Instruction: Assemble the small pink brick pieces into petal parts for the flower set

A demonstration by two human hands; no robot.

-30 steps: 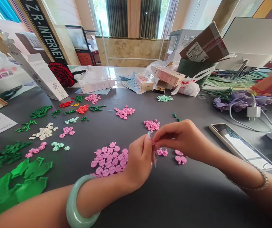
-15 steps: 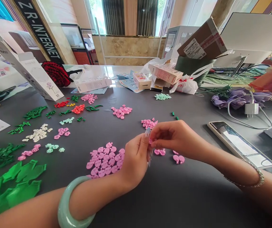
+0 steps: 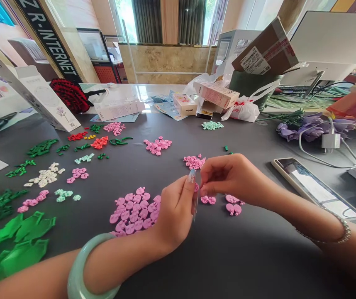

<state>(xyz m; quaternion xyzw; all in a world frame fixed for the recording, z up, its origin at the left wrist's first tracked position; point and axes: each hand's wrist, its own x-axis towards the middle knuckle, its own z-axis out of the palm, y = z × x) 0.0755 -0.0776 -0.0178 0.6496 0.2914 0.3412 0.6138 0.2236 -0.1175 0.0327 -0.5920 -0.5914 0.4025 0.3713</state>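
Observation:
My left hand [image 3: 176,207] is closed, thumb against fingers, on a small pink plastic building piece [image 3: 196,187] that shows past the thumb. Facing it, my right hand [image 3: 227,176] has its fingertips pinched together just right of that piece. Whether something tiny sits in this pinch is hidden. Below the right hand lie joined pairs of pink petal pieces [image 3: 234,209] and another pink pair [image 3: 208,200]. A pile of small pink pieces [image 3: 194,162] is just behind the fingers. Left of my left hand spreads a larger group of pink petal pieces [image 3: 136,211].
Sorted piles cover the left: green leaf pieces [image 3: 25,228], white pieces [image 3: 45,176], red-orange pieces [image 3: 99,143]. Pink round pieces [image 3: 157,145] and mint pieces [image 3: 212,125] lie farther back. A phone [image 3: 316,187] rests at right, near a white charger [image 3: 331,142]. Boxes [image 3: 217,94] line the back.
My right fingertips have drawn slightly right, away from the pink piece in my left hand. The left hand stays almost in place, and the whole view has shifted a little.

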